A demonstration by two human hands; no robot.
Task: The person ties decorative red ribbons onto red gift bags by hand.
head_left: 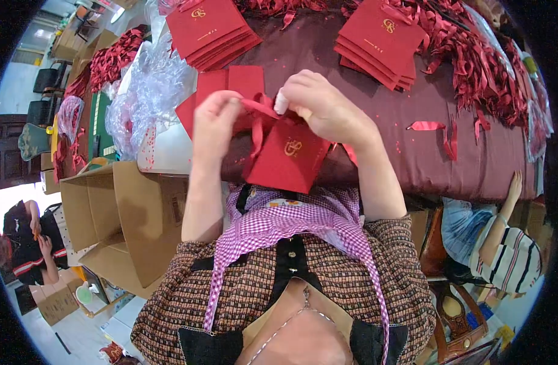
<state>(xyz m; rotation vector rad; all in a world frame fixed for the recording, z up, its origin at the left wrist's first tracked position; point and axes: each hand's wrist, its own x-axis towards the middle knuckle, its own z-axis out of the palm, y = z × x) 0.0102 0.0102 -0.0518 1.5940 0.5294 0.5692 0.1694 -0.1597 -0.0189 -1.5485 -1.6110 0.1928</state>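
Observation:
A red pouch [286,159] with a gold emblem lies at the table's near edge, in front of my apron. Red ribbon [258,109] rises from its top, with loops and a tail hanging down the pouch's left side. My left hand [217,118] pinches one stretch of this ribbon between thumb and fingertips. Closed at the pouch's top, my right hand [320,104] grips the ribbon; its fingertips partly hide the knot area. A white wrapping [281,101] covers one of its fingers. Behind my left hand lie more flat red pouches [246,80].
Two stacks of red pouches, left [209,30] and right [379,42], stand farther back. Heaps of red ribbons [473,79] cover the table's right side. Clear plastic bags [148,97] lie at left, above an open cardboard box [127,219]. Other people sit at both sides.

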